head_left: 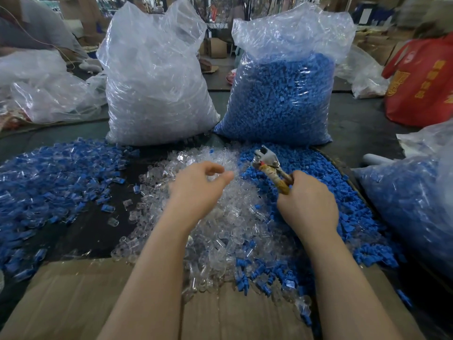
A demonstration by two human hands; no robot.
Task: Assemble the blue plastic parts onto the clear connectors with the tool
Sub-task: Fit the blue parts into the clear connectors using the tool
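Note:
A heap of clear connectors [220, 224] lies in the middle of the table, with a heap of loose blue plastic parts [326, 192] to its right. My left hand [198, 190] hovers over the clear heap, fingers curled and apart, and I see nothing in it. My right hand [308, 200] grips the taped handles of a plier-like tool [269, 165]. The tool's metal jaws point up and left above the blue heap.
Assembled blue-and-clear pieces [49, 182] spread over the left. A bag of clear connectors [157, 89] and a bag of blue parts [282, 99] stand behind. Another filled bag [411, 204] sits at the right, a red bag [421, 82] far right. Cardboard [81, 295] covers the near edge.

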